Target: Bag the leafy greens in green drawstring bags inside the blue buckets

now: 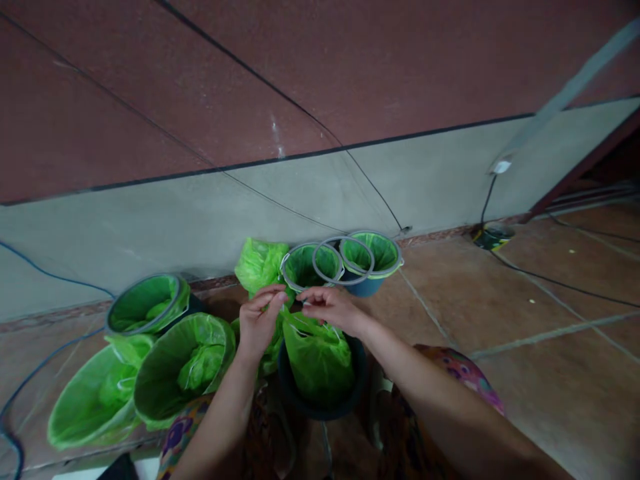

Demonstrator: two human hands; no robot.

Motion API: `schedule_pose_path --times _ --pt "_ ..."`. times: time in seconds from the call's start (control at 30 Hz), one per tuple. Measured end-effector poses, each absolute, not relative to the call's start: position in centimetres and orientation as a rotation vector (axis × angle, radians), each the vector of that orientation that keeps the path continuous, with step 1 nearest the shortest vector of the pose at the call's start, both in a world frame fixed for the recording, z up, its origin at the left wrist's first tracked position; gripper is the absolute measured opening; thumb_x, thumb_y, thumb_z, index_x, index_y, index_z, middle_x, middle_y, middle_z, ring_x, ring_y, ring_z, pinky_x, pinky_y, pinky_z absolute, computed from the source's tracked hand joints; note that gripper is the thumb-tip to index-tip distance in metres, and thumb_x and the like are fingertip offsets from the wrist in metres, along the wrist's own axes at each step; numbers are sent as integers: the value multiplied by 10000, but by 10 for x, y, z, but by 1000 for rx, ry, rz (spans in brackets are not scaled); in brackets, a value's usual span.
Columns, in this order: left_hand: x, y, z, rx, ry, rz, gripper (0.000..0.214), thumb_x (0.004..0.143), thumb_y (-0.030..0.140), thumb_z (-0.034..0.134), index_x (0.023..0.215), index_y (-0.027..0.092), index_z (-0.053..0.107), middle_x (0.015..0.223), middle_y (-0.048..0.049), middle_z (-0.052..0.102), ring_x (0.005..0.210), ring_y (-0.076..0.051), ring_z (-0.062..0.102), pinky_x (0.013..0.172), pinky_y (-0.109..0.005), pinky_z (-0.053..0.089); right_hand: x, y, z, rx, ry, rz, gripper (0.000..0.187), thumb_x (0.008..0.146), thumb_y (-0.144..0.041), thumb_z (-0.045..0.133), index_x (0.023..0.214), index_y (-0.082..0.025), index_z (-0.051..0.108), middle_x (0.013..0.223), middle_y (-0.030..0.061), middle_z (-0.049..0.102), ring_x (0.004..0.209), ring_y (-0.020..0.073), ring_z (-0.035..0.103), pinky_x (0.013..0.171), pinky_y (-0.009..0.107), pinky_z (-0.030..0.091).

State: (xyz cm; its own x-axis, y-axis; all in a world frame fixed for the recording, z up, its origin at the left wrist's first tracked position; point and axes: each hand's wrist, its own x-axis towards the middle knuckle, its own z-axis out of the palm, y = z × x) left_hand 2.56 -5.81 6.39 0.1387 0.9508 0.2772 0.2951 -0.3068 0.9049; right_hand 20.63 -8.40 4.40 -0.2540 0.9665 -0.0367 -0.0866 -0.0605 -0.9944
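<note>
My left hand (260, 320) and my right hand (331, 308) meet above a dark round bin (320, 400) in front of me. Both pinch the top edge of a bright green plastic bag (315, 360) that hangs down into that bin. The fingers of each hand are closed on the bag's rim. A crumpled green bag (260, 263) lies just beyond my left hand.
Two bins lined with green bags (373, 260) stand against the wall, with a loose grey ring (345, 261) resting across them. Three more lined bins (183, 370) lie to the left. Cables (30, 373) run over the tiled floor and the wall. A patterned cloth (460, 373) covers my lap.
</note>
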Motion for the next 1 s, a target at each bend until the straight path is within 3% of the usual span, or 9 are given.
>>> schedule_pose_path --times 0.2,0.3,0.43,0.57,0.67,0.83,1.0 --pt "50 -63 54 1336 1073 1181 246 666 375 761 586 154 688 1002 -79 709 996 -212 627 913 -331 469 183 -80 34 -1022 -1312 1241 206 719 -349 681 787 -156 700 706 -21 628 678 118 514 662 246 400" --pt "54 -62 45 1161 1041 1155 279 685 422 747 763 154 732 958 -63 717 925 -193 645 868 -321 483 186 -78 35 -1073 -1220 1196 213 745 -352 638 694 -155 701 630 -19 608 627 113 499 632 246 384" --pt "55 -61 39 1053 964 1012 448 777 495 649 1093 179 682 951 -54 724 867 -185 664 826 -323 499 195 -80 48 -1040 -1069 1274 190 724 -349 669 748 -167 719 596 -30 577 535 80 426 530 226 330" --pt "57 -65 40 1242 806 816 423 834 504 577 1067 171 694 1048 -63 714 1007 -206 637 977 -348 436 205 -83 61 -911 -958 1367 229 710 -370 715 825 -172 724 545 -49 518 463 51 339 456 218 257" --pt "60 -70 40 1423 750 703 408 846 507 553 1006 167 712 1079 -54 706 1079 -211 601 1037 -340 385 215 -83 70 -726 -899 1471 204 725 -341 720 860 -188 724 516 -64 458 467 50 340 466 218 274" --pt "67 -77 27 1477 864 690 366 849 464 538 875 143 712 800 -41 709 806 -177 633 845 -306 475 232 -79 79 -691 -748 1408 145 697 -270 736 830 -215 720 593 -51 506 505 50 370 496 219 328" --pt "67 -69 5 1268 1142 901 317 836 397 511 887 131 675 767 -32 677 674 -146 618 695 -270 480 241 -78 77 -792 -745 1323 192 652 -217 754 842 -224 727 631 -47 543 511 52 379 495 221 335"
